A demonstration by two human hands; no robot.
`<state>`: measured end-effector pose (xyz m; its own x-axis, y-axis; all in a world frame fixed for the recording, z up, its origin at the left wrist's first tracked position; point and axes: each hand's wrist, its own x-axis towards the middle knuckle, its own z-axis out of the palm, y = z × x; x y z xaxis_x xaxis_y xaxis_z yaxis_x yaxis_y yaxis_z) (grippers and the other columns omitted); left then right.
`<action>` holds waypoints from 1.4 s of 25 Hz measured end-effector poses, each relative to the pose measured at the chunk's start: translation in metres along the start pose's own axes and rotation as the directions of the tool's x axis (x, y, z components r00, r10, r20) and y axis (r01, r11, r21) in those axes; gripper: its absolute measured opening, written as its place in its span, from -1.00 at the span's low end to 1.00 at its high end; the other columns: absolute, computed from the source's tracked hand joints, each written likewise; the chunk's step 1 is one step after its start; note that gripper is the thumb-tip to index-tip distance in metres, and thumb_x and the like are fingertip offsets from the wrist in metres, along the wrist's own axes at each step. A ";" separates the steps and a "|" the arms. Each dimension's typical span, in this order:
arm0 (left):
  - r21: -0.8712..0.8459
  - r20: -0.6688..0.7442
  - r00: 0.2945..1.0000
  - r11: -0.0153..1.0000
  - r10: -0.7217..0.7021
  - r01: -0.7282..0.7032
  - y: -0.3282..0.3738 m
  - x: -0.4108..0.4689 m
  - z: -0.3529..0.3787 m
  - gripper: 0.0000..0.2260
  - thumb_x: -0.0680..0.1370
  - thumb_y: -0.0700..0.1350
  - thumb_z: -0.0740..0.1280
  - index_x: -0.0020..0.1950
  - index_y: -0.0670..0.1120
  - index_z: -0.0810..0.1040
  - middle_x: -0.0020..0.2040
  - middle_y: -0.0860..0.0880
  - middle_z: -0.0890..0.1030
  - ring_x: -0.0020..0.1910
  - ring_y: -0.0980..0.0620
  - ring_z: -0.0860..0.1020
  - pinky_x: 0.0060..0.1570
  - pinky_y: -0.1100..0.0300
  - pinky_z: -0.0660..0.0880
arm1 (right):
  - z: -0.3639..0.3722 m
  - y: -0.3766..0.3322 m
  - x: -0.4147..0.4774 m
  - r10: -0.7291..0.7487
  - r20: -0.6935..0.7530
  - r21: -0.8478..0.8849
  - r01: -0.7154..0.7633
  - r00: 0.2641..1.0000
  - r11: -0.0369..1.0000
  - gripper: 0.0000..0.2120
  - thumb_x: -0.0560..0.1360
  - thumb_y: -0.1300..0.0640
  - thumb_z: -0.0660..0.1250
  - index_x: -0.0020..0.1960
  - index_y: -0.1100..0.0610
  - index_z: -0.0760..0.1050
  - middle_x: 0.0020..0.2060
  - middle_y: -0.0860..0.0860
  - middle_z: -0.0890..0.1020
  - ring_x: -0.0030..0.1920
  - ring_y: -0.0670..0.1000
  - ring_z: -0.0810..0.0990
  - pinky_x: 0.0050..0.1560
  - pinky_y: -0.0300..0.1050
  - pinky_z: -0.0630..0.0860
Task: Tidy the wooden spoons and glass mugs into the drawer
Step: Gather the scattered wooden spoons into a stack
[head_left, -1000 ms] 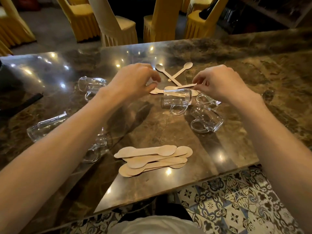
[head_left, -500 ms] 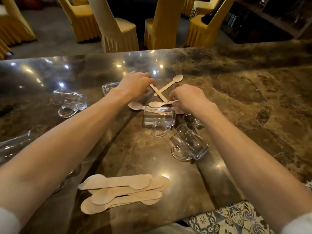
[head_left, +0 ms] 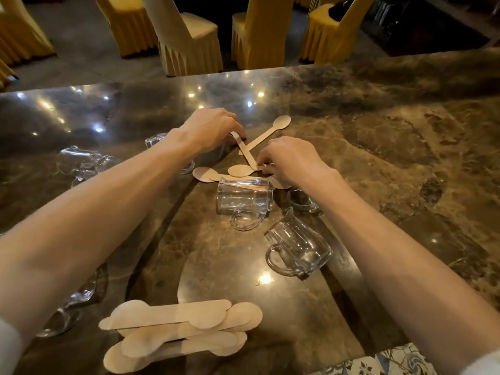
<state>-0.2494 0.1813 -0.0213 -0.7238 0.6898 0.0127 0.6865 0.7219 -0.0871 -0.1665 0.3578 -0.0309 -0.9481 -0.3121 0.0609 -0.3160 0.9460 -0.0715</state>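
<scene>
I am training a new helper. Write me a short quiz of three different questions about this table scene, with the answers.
1. True or false: the glass mug nearest the hands stands upright.
2. Which hand touches the spoon that crosses over another spoon: A) left hand, B) right hand, C) both?
3. Fill in: the stack of wooden spoons lies near the table's ____ edge.

Key: 1. False, it lies on its side. 2. C. 3. Near (the person's side).
</scene>
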 end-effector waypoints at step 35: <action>-0.450 -0.169 0.982 0.893 -0.080 -0.005 0.030 -0.240 -0.080 -0.61 0.48 0.19 0.18 0.15 0.02 0.58 -0.02 0.09 0.60 -0.10 0.14 0.57 -0.09 0.21 0.52 | -0.060 -0.129 -0.133 -0.157 -0.046 0.196 0.164 0.986 0.967 -0.82 0.50 -0.01 0.33 0.07 -0.04 0.60 0.01 -0.11 0.63 -0.04 -0.01 0.59 -0.07 -0.14 0.43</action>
<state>-0.0502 0.0417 0.0532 -0.7543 0.6290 0.1882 0.6476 0.6657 0.3708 0.0023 0.2820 0.0299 -0.8838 -0.4528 0.1173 -0.4675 0.8465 -0.2547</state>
